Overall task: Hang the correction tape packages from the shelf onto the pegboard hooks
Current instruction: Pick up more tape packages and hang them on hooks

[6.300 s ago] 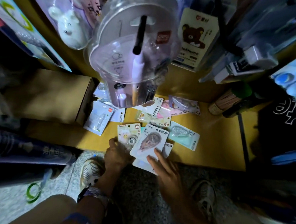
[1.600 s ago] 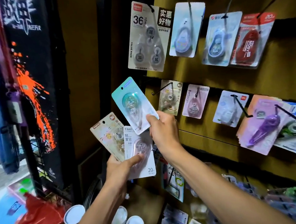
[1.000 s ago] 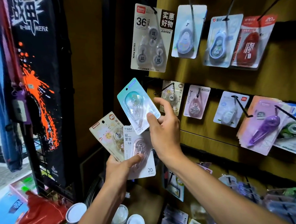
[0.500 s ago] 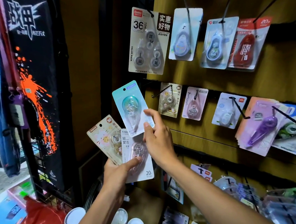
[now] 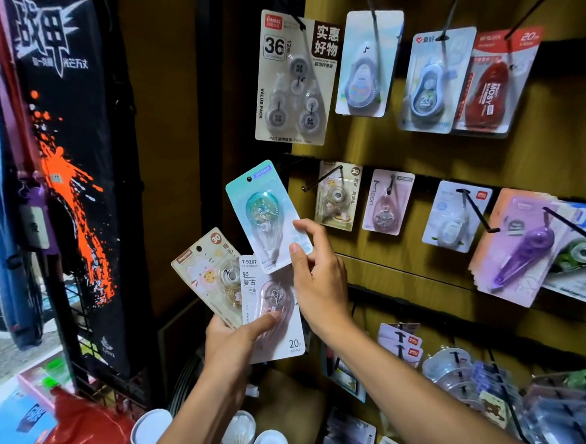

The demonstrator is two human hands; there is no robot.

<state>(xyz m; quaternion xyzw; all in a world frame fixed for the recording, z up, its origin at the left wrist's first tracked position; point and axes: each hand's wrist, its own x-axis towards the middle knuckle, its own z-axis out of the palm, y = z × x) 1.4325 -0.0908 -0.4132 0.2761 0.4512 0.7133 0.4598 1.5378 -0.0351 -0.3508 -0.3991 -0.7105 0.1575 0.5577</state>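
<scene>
Lower now than a moment ago, the teal package (image 5: 267, 216) sits pinched in the right hand (image 5: 317, 282). Left hand (image 5: 230, 342) grips two more packages (image 5: 241, 293). Line its little hole up with the empty hook (image 5: 320, 179), then slide it on.

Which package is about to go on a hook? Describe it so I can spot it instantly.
Look left of the brown pegboard, just below the grey "36" value pack. The right hand pinches a teal package by its lower corner, tilted, apart from the hooks. Unlike the two cards fanned in the left hand, it is mint-blue with a greenish dispenser.
</scene>
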